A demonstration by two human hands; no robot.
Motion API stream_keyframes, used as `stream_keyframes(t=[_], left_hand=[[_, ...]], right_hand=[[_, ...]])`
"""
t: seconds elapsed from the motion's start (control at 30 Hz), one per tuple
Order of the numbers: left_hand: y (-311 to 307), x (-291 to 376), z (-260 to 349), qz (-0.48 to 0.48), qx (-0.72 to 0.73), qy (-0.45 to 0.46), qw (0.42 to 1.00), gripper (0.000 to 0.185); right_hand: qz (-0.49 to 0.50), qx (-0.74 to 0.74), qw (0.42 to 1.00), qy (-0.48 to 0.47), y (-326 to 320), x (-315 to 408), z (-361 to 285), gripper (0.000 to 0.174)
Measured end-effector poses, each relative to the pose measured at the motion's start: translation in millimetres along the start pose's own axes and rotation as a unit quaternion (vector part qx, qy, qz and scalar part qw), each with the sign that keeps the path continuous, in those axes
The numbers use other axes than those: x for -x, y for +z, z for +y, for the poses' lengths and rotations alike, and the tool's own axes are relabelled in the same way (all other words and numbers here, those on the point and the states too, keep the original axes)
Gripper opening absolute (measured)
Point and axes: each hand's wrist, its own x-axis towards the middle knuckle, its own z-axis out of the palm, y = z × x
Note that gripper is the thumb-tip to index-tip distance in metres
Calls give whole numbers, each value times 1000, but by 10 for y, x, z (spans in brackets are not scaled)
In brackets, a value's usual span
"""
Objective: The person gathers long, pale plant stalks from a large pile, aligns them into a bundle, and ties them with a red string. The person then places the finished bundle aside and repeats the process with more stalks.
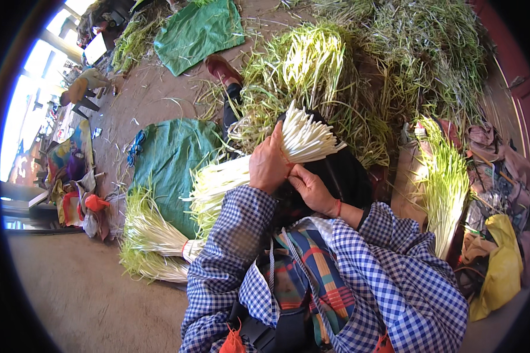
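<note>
My left hand (268,164) is closed around a bundle of pale-stemmed leafy greens (311,137), its white cut ends fanned to the upper right and its yellow-green leaves to the lower left. A thin red tie shows around the stems by my fingers. My right hand (313,189) is just below the bundle, with thumb and fingers pinched together at the red tie. Bundles with a red band (159,238) lie at my left, partly hidden by my sleeve. More loose pale stalks (446,189) lie at my right.
Heaped green stalks (318,57) cover the floor ahead. A green sheet (174,163) is at the left, another (201,33) farther off. Beside the right-hand stalks are crumpled cloths (486,141) and a yellow bag (499,269). A stool (85,103) stands at far left.
</note>
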Motion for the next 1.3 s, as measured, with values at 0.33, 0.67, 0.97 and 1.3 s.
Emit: stream_keyframes(t=[0.33,0.67,0.97,1.3], left_hand=[[-166,-67,27,-30,59,8,998,90],[-110,-47,-48,-26,69,10,997,80],[-29,1,-250,-1,78,85,993,82],[147,81,-148,63,-46,69,995,66]], right_hand=[[-9,525,848,-68,-216,-39,-384,26],[14,467,829,-309,-190,-355,-355,9],[10,17,997,-75,66,-345,-76,15],[-12,-416,894,169,104,-347,-138,23]])
